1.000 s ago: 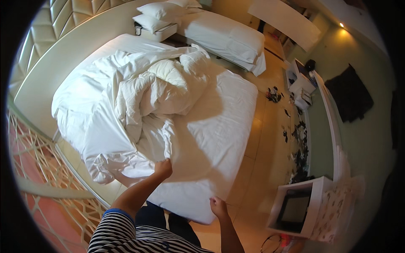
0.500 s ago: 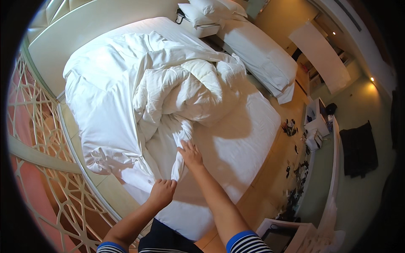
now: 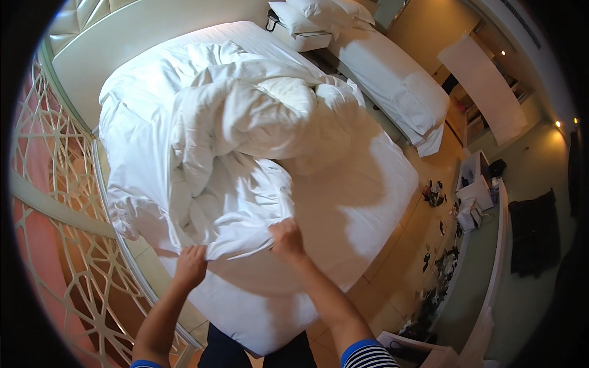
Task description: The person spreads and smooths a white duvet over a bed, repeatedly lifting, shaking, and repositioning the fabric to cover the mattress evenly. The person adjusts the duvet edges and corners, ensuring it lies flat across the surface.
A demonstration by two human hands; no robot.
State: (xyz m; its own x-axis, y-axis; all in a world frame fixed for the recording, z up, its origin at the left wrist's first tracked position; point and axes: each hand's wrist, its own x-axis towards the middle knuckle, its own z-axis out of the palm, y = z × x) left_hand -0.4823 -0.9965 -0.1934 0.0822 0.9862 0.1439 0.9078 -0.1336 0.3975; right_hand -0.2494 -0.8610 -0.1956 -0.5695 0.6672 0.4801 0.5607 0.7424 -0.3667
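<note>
Head view, duvet (image 3: 257, 116) heaped on bed (image 3: 362, 202), lattice screen (image 3: 61, 212) alongside, pillows (image 3: 294, 18) beyond

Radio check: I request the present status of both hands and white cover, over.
Left hand and right hand: both gripping white cover at near edge. Cover: stretched between them, creased. Possibly in the way: puffy duvet heaped beyond.

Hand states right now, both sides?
Left hand: closed, gripping the edge of the white cover.
Right hand: closed, gripping the same cover's edge farther to the right.
</note>
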